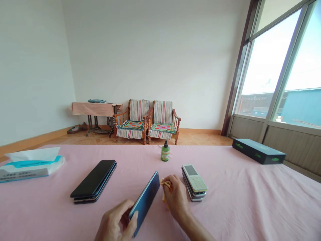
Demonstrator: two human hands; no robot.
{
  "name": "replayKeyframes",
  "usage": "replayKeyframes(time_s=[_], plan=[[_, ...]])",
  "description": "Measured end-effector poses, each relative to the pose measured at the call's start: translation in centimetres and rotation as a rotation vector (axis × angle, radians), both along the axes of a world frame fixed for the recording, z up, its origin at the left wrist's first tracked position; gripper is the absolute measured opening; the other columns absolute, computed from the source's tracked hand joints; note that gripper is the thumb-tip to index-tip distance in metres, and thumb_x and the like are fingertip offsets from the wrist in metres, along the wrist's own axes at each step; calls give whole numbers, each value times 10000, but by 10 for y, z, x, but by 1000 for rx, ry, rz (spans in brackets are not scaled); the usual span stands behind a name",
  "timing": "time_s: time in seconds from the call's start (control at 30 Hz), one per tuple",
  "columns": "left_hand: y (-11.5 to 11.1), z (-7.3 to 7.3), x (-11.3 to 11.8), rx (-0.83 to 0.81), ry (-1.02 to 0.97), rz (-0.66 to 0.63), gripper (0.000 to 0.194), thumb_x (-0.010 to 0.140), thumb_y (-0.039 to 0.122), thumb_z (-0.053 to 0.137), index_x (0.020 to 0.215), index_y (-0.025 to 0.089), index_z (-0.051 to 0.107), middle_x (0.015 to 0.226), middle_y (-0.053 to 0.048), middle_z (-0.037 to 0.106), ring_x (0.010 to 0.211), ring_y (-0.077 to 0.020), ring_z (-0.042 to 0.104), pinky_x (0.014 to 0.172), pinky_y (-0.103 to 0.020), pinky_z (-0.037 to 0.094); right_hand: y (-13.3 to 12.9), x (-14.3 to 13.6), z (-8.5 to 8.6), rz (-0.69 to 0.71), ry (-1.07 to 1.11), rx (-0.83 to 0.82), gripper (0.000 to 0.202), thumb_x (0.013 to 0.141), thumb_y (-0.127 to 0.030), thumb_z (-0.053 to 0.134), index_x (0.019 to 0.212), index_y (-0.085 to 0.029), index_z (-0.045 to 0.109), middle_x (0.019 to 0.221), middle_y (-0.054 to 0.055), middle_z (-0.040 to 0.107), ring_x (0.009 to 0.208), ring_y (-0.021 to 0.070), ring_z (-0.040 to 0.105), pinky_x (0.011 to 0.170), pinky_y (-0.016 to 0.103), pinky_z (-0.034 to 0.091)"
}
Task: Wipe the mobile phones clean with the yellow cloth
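Two bare hands are being shown by the head camera. The left hand (115, 221) is being cut by the lower edge of the view, and its thumb (133, 223) and bent fingers (125, 205) are being seen uncovered. The right hand (177, 195) is being shown more fully, with rounded knuckles (177, 180), and it is being joined by a bare wrist (185, 215) to a bare forearm (198, 230), which is also being cut by the lower edge. Fine details of the skin are being left unclear.
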State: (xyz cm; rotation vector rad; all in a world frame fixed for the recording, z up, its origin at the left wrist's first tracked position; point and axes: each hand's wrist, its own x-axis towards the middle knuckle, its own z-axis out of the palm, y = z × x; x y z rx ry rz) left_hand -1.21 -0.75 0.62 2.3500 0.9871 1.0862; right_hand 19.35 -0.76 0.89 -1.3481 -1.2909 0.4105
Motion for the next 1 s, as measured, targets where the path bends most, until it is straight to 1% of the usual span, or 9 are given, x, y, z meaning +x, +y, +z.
replayKeyframes(time_s=[0.13,0.23,0.3,0.43,0.5,0.73,1.0], plan=[[4,-2,-2,-163,-29,-14,278,889,398,459,735,179,533,600,15,515,533,-127,535,489,-158,428,-3,-7,-3,46,23,19,179,782,-142,436,759,-182,609,778,26,560,542,125,570,426,197,439],[5,0,-1,-271,-89,-35,294,874,430,477,733,176,519,601,22,498,531,-124,530,488,-161,439,-1,-5,-7,55,29,-9,175,784,-155,437,762,-178,610,770,20,561,484,111,550,416,202,432],[5,1,0,-344,-126,-37,300,855,446,494,721,178,503,576,33,484,497,-116,517,456,-161,431,0,-2,-9,32,0,-13,177,777,-151,444,755,-178,618,756,19,577,510,117,568,457,205,442],[5,3,3,-501,-176,-24,324,808,485,530,712,181,474,547,34,503,452,-123,527,367,-163,395,-1,3,-10,-24,-90,-8,175,770,-153,471,745,-181,642,761,33,620,673,157,620,603,229,462],[4,4,4,-557,-202,-28,341,787,496,550,685,185,453,525,41,496,428,-122,529,350,-163,385,-2,3,-10,-23,-109,-24,176,776,-165,475,752,-178,649,769,40,630,685,164,620,619,239,460],[2,10,5,-596,-241,-27,350,768,488,575,659,180,451,513,46,497,407,-114,528,346,-166,391,-6,2,-9,27,-112,-49,193,784,-190,471,767,-174,662,780,50,647,653,160,631,592,238,461],[2,9,5,-597,-242,-26,341,771,474,580,661,178,453,513,50,493,404,-109,527,343,-163,391,-6,2,-10,26,-144,-63,188,774,-171,480,767,-178,668,792,48,656,716,167,639,649,244,466]])
